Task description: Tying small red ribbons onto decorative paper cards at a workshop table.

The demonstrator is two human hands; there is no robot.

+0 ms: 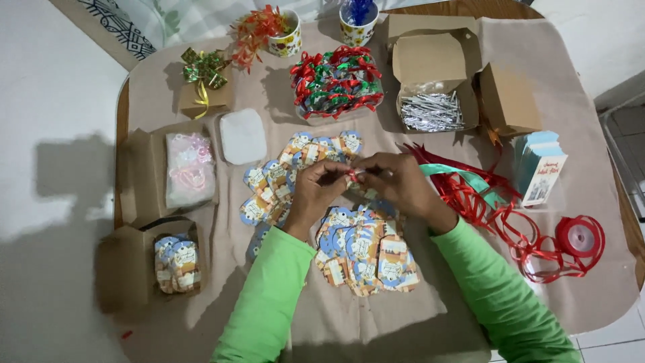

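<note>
A beige cloth (537, 67) covered the wooden table (463, 8) and served as the soft work surface on which everything lay within arm's reach. Brown cardboard boxes stood round its edge: an open one (430, 64) at the top held shiny silver twist ties (431, 111), and another (124, 269) at the lower left held finished printed tags (176, 264). A clear tub (336, 84) near the top middle was heaped with glossy red and green ribbon bows. To the right, loose red curling ribbon (497, 215) trailed in tangles from its spool (579, 236), so lengths could be pulled off freely.

In the middle lay a wide scatter of small scalloped paper gift tags (366, 252), blue and orange, overlapping in flat piles just beneath the hands.

Both hands, in bright green sleeves, met above that pile. The left hand (316, 191) had thumb and forefinger pinched shut on one end of a short piece of red ribbon (354, 175); the right hand (400, 181) pinched the other end, its remaining fingers curled in. The ribbon was drawn taut between the fingertips, which appeared suited to tying or curling it. Whether a tag hung from it could not be told.
</note>
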